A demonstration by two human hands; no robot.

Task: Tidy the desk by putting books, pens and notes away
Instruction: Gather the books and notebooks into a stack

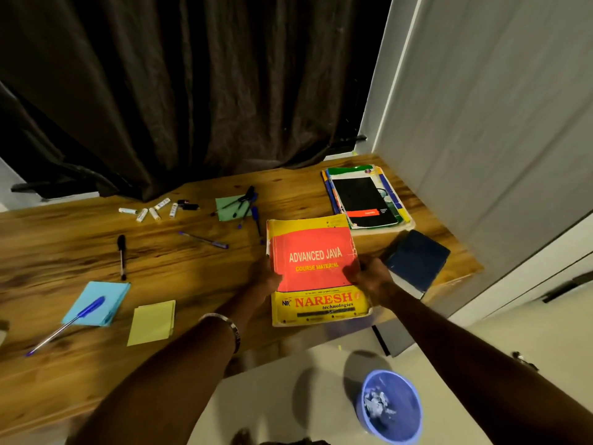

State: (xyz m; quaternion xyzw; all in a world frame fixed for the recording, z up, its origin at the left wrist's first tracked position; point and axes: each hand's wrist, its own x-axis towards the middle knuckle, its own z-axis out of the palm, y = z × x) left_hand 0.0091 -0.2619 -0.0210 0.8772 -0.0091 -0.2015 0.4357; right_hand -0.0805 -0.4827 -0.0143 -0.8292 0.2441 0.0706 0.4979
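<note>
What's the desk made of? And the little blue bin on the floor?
The desk looks like wood or a wood-look laminate: brown streaky grain with a soft sheen. The blue bin seems plastic: smooth, evenly coloured, thin rim.

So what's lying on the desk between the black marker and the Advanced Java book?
In the head view, one blue-capped pen lies on bare wood between the black marker and the Advanced Java book.

Red-yellow book; navy book; blue, yellow, green notes; wood-grain desk.
</note>
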